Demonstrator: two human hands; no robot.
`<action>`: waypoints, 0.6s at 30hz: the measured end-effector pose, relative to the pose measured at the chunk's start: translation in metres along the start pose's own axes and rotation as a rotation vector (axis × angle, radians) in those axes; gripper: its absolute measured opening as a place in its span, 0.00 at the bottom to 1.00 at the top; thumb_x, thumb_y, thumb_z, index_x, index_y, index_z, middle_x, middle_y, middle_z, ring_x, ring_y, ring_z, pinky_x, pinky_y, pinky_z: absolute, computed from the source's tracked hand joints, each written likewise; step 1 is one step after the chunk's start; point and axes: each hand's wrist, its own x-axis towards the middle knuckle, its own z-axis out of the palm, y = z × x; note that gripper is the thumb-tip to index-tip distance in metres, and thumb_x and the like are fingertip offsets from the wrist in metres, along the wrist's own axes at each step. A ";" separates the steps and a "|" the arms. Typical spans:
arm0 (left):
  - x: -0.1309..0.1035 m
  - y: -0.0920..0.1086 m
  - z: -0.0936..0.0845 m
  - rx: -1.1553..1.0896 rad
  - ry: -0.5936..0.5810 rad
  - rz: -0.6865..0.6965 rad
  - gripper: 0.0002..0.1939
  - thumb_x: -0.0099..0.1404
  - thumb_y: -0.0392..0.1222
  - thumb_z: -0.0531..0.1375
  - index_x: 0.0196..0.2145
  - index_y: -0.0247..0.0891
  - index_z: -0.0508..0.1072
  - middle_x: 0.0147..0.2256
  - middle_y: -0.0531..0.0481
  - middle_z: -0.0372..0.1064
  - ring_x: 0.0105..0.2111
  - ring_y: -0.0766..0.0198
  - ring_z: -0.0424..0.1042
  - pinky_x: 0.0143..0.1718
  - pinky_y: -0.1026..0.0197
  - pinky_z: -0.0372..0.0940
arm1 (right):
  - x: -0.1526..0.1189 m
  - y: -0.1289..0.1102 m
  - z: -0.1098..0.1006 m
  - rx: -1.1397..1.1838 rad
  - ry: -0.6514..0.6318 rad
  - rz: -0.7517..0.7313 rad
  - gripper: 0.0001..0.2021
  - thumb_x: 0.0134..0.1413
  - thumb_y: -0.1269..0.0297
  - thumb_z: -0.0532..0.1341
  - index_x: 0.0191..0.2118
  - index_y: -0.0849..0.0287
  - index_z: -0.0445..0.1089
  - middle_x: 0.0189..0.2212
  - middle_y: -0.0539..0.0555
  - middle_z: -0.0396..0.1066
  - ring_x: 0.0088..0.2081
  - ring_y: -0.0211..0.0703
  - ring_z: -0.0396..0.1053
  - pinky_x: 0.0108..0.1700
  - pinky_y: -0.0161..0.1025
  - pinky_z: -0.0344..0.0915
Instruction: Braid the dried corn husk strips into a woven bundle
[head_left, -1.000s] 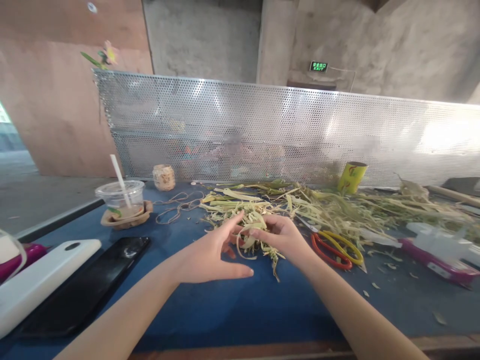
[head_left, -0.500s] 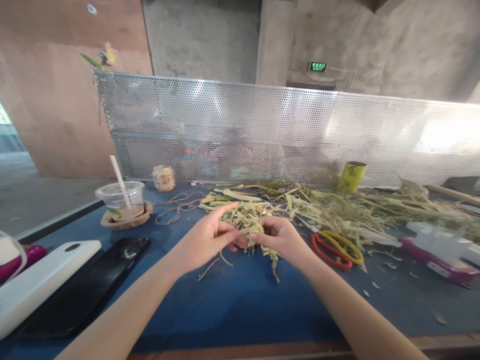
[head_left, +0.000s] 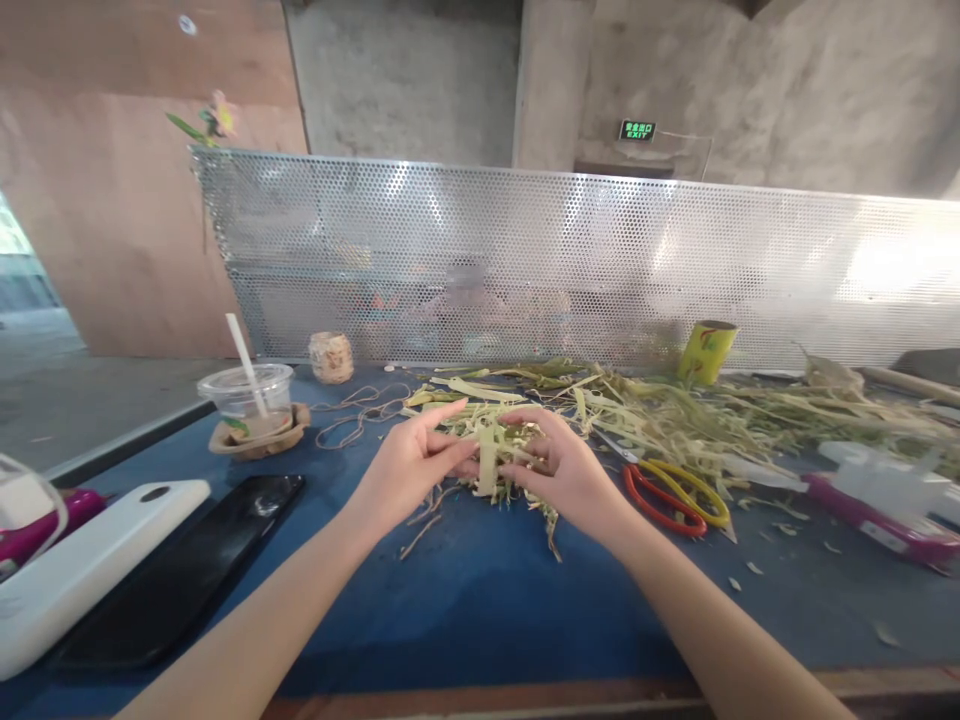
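Note:
A tangle of pale green dried plant strips (head_left: 517,490) lies on the blue table between my two hands. One flat, wider strip (head_left: 487,462) stands out at its front. My left hand (head_left: 420,455) pinches this strip at its left side between thumb and fingers, the index finger stretched out above. My right hand (head_left: 559,460) curves around the right side of the tangle, thumb and index finger apart with plant bits between and behind them. Some right fingertips are hidden in the stalks. Scissors (head_left: 675,495) with red and yellow handles lie just right of my right hand.
To the left are a lidded plastic cup (head_left: 251,400) with a straw, a black phone (head_left: 187,570), a white power bank-like device (head_left: 97,570) and loose string (head_left: 367,410). Dried stalks (head_left: 690,420) cover the right back. A perforated metal screen (head_left: 487,260) borders the table behind.
The thumb and index finger of my right hand have parted and moved off the flat strip. The strip now stands more upright at the front of the tangle; my left hand stays beside it.

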 end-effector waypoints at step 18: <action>-0.007 -0.005 0.015 -0.050 -0.008 0.016 0.49 0.50 0.40 0.65 0.62 0.39 0.40 0.31 0.50 0.71 0.27 0.64 0.68 0.30 0.60 0.60 | 0.000 -0.003 0.005 0.183 0.001 0.041 0.02 0.44 0.69 0.60 0.28 0.57 0.68 0.26 0.50 0.70 0.24 0.35 0.68 0.26 0.34 0.68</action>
